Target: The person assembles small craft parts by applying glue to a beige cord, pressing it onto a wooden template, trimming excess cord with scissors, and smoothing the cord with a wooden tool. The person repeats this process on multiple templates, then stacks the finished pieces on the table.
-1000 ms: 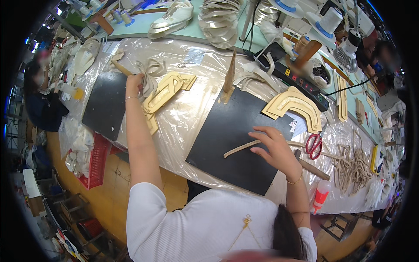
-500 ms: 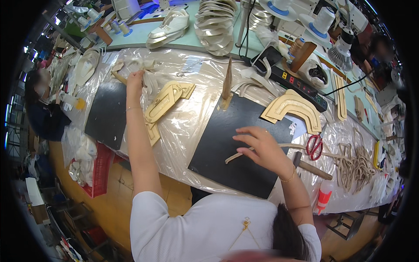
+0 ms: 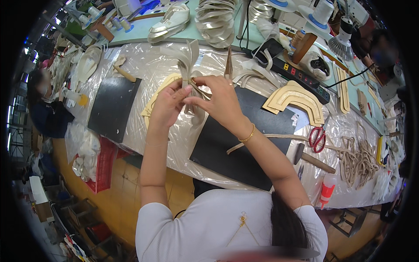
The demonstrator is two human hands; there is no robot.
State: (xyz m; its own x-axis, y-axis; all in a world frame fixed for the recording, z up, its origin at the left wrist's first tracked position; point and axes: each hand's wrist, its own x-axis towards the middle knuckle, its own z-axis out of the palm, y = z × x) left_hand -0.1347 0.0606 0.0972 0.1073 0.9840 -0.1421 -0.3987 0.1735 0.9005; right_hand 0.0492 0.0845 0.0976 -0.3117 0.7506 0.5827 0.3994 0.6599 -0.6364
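While both hands pinch the bundle of beige strips (image 3: 190, 72) above the plastic-covered table (image 3: 144, 70), left hand (image 3: 168, 105) and right hand (image 3: 218, 98) fingers clamped on it, loose ends could slip free. At four o'clock, red scissors (image 3: 317, 137) and hammer (image 3: 312, 159) might snag them.

White short sleeves — gold bracelet (image 3: 249, 134)
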